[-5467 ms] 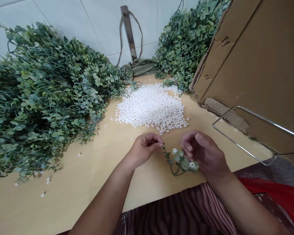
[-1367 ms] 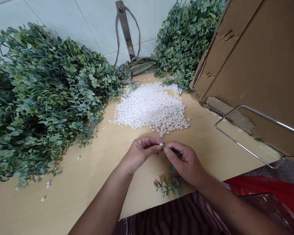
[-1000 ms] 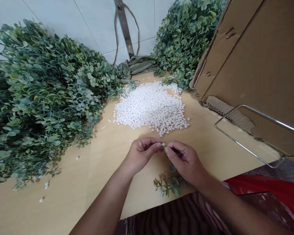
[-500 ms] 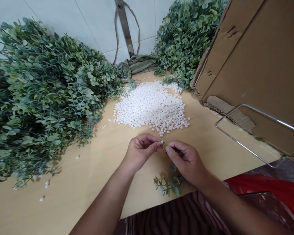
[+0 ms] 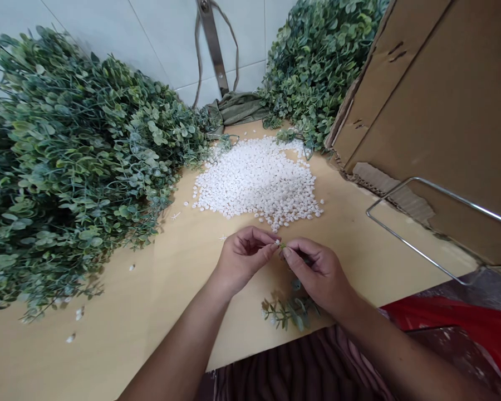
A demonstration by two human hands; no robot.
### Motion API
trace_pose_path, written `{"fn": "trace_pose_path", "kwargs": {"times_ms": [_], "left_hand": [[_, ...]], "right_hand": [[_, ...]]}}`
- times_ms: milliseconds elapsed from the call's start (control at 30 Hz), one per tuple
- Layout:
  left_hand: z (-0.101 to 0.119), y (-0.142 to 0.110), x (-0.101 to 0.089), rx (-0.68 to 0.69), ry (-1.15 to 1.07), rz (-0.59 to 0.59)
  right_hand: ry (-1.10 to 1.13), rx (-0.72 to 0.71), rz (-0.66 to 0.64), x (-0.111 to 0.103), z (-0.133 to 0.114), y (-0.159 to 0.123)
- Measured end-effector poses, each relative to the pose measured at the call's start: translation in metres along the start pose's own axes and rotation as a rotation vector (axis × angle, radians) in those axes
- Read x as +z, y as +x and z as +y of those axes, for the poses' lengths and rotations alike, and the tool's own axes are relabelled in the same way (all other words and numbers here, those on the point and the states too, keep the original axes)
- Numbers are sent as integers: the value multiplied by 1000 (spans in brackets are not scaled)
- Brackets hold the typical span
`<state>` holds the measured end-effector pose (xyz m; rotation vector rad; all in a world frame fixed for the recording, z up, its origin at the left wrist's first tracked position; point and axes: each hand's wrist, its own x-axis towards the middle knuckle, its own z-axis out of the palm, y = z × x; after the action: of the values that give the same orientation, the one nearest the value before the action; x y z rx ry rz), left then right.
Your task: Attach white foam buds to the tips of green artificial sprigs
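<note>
My left hand (image 5: 244,256) is closed in a pinch on a small white bead-like piece (image 5: 278,242) between thumb and forefinger. Close beside it, my right hand (image 5: 319,273) grips an artificial leafy sprig (image 5: 294,313). One thin green tip of the sprig pokes out from the right fingertips and meets the white piece; whether it is inside the piece I cannot tell. The sprig's other leaves hang below the right hand, over the table's front edge area. Just beyond both hands spreads a heap of similar small white pieces (image 5: 254,178).
Artificial greenery is piled high at the left (image 5: 87,145), with another bunch (image 5: 317,67) at the back right. A cardboard box (image 5: 442,111) stands on the right, a bent metal wire frame (image 5: 417,250) before it. A few loose white pieces (image 5: 70,338) lie at left on the table (image 5: 171,312).
The two hands keep nearly the same place. The white piece at the left fingertips and the green tip show slightly more clearly now, as the fingers have shifted a little.
</note>
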<state>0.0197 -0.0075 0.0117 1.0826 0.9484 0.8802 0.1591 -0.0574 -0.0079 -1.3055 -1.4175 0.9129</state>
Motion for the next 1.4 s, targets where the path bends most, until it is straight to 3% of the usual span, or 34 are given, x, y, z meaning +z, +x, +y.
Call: {"fn": "trace_pose_path", "kwargs": {"times_ms": [467, 1400], "left_hand": [[-1, 2, -2, -99, 42, -9], [-5, 6, -2, -99, 28, -54]], "right_hand": [[-66, -32, -21, 0, 1, 0], [9, 27, -76, 0, 2, -1]]}}
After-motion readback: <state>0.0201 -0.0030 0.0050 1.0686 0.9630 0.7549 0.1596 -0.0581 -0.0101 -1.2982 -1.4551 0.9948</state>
